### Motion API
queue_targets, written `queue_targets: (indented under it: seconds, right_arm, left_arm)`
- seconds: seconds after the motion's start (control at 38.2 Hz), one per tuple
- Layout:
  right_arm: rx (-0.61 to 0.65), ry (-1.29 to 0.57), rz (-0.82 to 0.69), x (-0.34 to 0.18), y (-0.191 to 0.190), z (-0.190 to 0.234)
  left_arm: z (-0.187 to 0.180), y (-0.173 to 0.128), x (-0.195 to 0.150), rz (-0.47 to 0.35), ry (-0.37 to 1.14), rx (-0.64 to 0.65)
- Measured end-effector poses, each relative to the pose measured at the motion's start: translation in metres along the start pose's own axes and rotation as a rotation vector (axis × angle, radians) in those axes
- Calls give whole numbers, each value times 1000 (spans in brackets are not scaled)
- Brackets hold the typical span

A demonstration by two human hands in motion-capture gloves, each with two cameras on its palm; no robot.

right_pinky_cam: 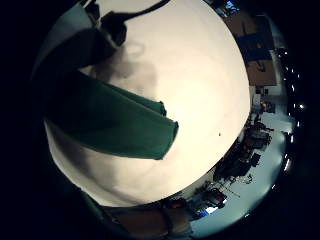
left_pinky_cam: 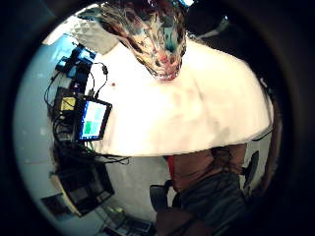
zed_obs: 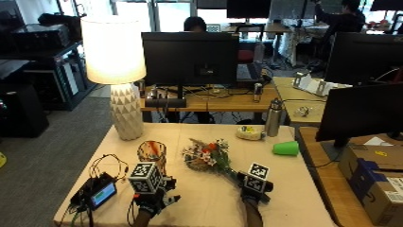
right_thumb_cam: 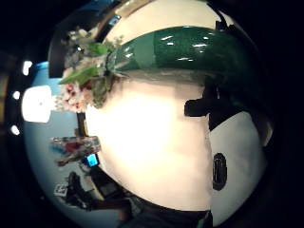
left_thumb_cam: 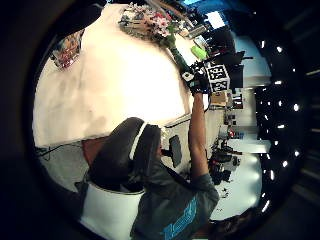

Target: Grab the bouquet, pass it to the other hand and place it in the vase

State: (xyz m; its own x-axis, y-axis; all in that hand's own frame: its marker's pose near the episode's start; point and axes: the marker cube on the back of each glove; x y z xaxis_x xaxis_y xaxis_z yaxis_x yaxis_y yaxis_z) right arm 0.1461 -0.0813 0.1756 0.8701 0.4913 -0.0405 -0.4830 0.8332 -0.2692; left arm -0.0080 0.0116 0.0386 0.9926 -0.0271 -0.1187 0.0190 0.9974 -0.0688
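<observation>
- Office room behind, with dark monitors [zed_obs: 189, 56] on a desk beyond the far edge of the pale bench [zed_obs: 207, 198].
- At the bench's far left corner, a lit lamp [zed_obs: 119, 71] on a white faceted base.
- Along the far right edge, a roll of tape [zed_obs: 250, 133], a steel bottle [zed_obs: 273, 117] and a green cup [zed_obs: 286, 148] on its side.
- At the near left edge, a small screen device [zed_obs: 100, 193] with looped black cables.
- Left of centre, a patterned glass vase [zed_obs: 152, 153] standing upright, mouth open and unobstructed.
- Just right of the vase, the bouquet [zed_obs: 206, 156], blooms toward the vase, green-wrapped stem running back to the right hand [zed_obs: 255, 184].
- Right hand's fingers clamped round the stem; in the right thumb side palm view the green wrap [right_thumb_cam: 190, 52] passes close across the palm, flowers at its far end.
- Left hand [zed_obs: 154, 196] low near the bench's near edge, just in front of the vase, grasping nothing; fingers relaxed and apart as far as can be seen.
- Bare bench between the two hands and forward of the bouquet to the near edge.
- In the left little finger side palm view, the vase [left_pinky_cam: 157, 39] close to that palm.
</observation>
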Motion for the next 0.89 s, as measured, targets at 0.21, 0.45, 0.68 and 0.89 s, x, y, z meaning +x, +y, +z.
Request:
queue_targets:
  seconds: [0.21,0.45,0.68,0.89]
  right_arm:
    - [116,123,-14,-3,3,-7]
    - [332,162,-80,-3,-17,2]
    - [353,138,-97,-1,-10,-7]
    - [402,-120,-125,-10,13,-46]
  left_arm:
    - [1,2,-2,-11,2,-16]
    - [7,-1,-6,-11,20,-19]
    - [4,-2,-6,-3,25,-8]
    - [-14,-5,6,26,40,17]
